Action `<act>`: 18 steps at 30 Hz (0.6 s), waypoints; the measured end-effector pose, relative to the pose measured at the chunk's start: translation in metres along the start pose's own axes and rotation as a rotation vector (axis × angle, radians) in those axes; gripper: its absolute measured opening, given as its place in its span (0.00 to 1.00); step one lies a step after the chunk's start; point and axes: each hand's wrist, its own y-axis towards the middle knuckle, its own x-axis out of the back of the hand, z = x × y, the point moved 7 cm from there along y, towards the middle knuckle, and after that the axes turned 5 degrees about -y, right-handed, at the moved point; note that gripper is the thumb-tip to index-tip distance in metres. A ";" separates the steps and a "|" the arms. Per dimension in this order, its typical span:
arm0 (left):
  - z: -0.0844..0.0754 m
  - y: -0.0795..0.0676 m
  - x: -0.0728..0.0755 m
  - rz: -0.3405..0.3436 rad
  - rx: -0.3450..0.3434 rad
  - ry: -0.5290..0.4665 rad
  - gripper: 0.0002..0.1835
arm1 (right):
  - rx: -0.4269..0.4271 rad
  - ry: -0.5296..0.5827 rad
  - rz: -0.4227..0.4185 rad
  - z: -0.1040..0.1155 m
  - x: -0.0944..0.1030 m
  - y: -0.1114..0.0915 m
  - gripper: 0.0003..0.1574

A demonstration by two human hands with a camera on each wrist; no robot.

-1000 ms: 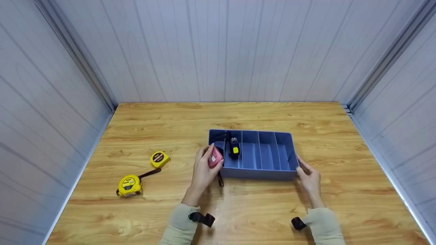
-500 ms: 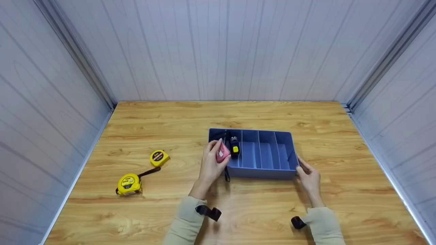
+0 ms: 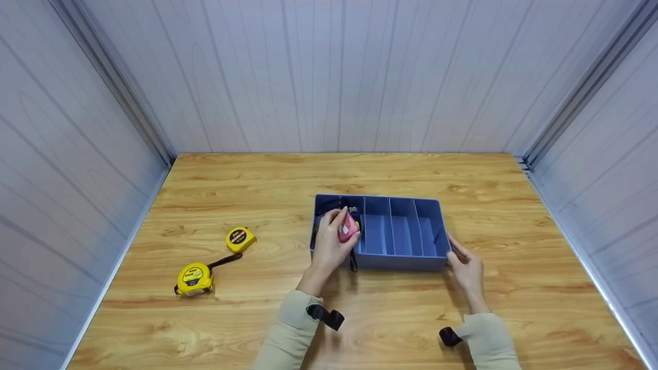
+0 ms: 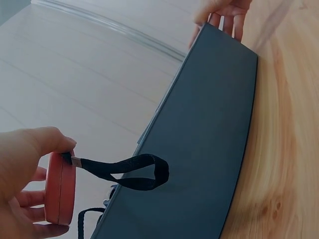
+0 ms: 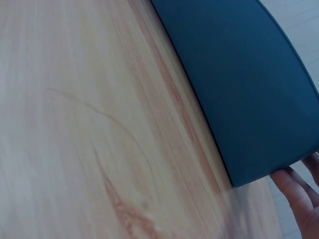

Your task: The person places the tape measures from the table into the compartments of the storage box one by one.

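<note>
My left hand point(image 3: 329, 249) grips a pink tape measure point(image 3: 348, 229) above the left part of a blue divided box point(image 3: 396, 262). From the tape measure's case a black wrist strap point(image 4: 124, 167) hangs in a loop, out over the front wall of the box. Under that hand, a black tape measure with a yellow button point(image 3: 355, 211) lies in the second compartment, mostly hidden. Something dark fills part of the leftmost compartment. At the box's right end, my right hand point(image 3: 468, 270) holds the front corner, with its fingers along the end wall.
Two yellow tape measures lie on the wooden table to the left: a larger one with a black strap point(image 3: 195, 279) and a smaller one point(image 3: 240, 239) behind it. Several thin dividers split the box. White panels point(image 3: 329, 77) enclose the table at the back and sides.
My left hand has carried the pink tape measure rightward, from the box's left end to over the second compartment. The right hand and the box stay about where they were.
</note>
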 end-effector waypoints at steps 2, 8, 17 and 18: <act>-0.001 0.001 -0.003 0.004 0.000 0.001 0.31 | 0.007 0.011 -0.006 -0.001 0.000 0.000 0.25; -0.004 0.003 -0.011 0.036 0.005 -0.004 0.31 | 0.034 0.043 -0.020 -0.005 -0.001 0.000 0.25; -0.006 0.009 -0.022 0.069 -0.014 0.016 0.31 | -0.025 0.081 -0.002 -0.006 -0.001 0.003 0.25; -0.007 0.010 -0.024 0.075 -0.017 0.020 0.31 | -0.028 0.079 -0.002 -0.006 -0.001 0.003 0.25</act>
